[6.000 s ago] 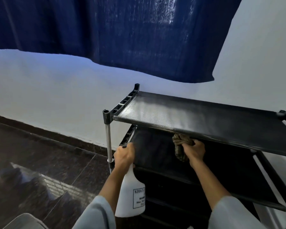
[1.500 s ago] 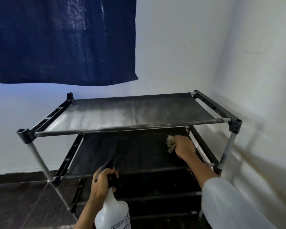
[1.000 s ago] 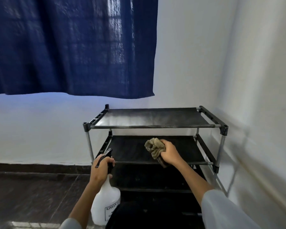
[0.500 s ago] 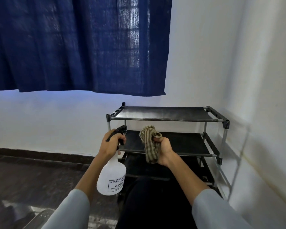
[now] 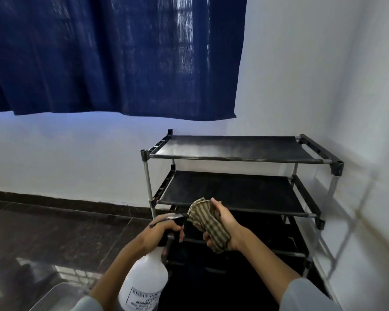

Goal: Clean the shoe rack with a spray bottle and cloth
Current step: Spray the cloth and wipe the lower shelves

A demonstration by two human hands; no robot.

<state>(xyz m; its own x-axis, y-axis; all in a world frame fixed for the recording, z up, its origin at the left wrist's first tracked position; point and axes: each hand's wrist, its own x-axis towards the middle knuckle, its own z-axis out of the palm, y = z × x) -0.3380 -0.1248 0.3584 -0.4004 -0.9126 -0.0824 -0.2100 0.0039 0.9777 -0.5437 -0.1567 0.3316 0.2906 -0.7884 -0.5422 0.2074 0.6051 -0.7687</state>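
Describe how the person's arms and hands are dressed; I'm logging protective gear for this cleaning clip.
No gloves: the left hand and the right hand are bare, with no rings, watch or bands visible. Both forearms are uncovered. Light grey sleeves show at the bottom edge of the head view, ending near the elbows.

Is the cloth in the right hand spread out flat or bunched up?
Bunched up. The striped cloth is crumpled into a wad, and the right hand grips it in front of the rack.

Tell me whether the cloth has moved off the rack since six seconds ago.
Yes. The cloth, gripped by the right hand, came out from the shoe rack toward the person.
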